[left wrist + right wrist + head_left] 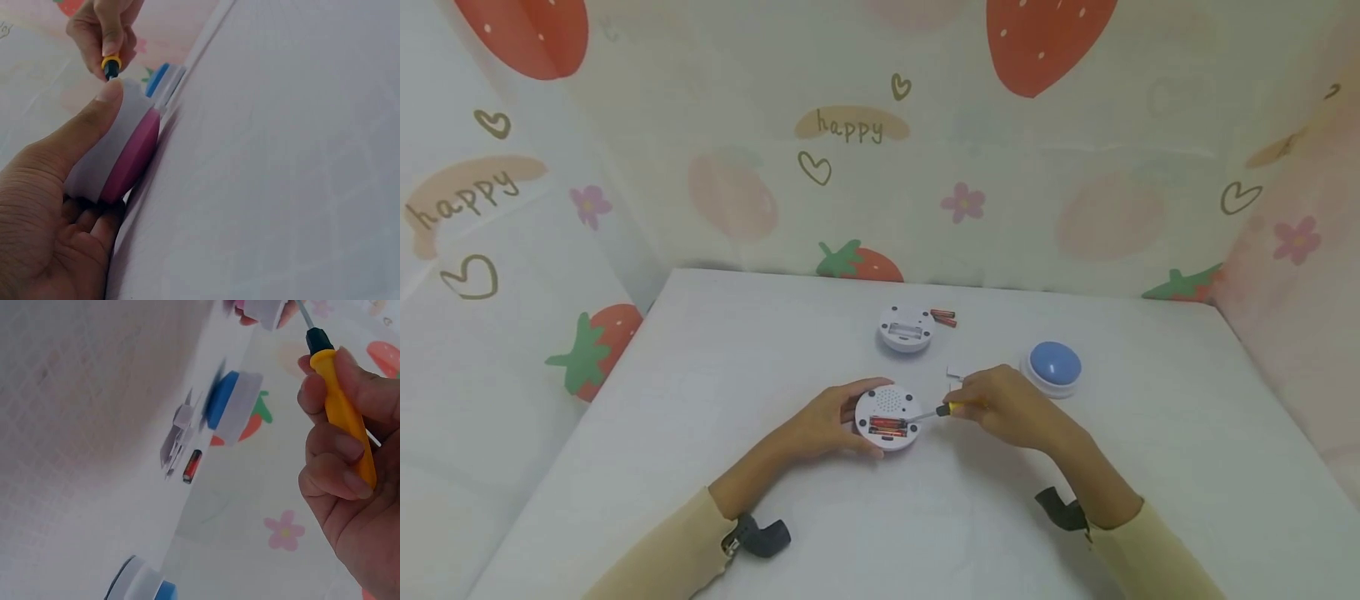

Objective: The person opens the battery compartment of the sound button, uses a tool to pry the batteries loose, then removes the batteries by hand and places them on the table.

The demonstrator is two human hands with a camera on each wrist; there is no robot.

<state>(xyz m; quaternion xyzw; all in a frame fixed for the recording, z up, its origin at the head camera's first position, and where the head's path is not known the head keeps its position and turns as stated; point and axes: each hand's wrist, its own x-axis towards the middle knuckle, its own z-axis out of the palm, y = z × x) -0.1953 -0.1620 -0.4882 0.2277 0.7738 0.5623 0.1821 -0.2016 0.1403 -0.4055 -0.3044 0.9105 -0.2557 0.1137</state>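
Note:
My left hand (820, 423) grips a round white push-button (889, 396) by its side, turned underside up, with speaker holes and an uncovered battery bay. Two red batteries (887, 427) lie in that bay. The left wrist view shows the button's pink dome (134, 153) facing down, with the thumb along the white base. In my right hand (1011, 408) is a screwdriver (344, 415) with a yellow handle, fingers wrapped round it. Its shaft (928, 415) reaches left, the tip at the right end of the batteries.
A second push-button (906, 343) lies underside up farther back, its bay uncovered, with red batteries (943, 317) beside it. A blue-domed button (1056, 363) stands upright behind my right hand. Small pale battery covers (955, 375) lie near the right hand's fingers.

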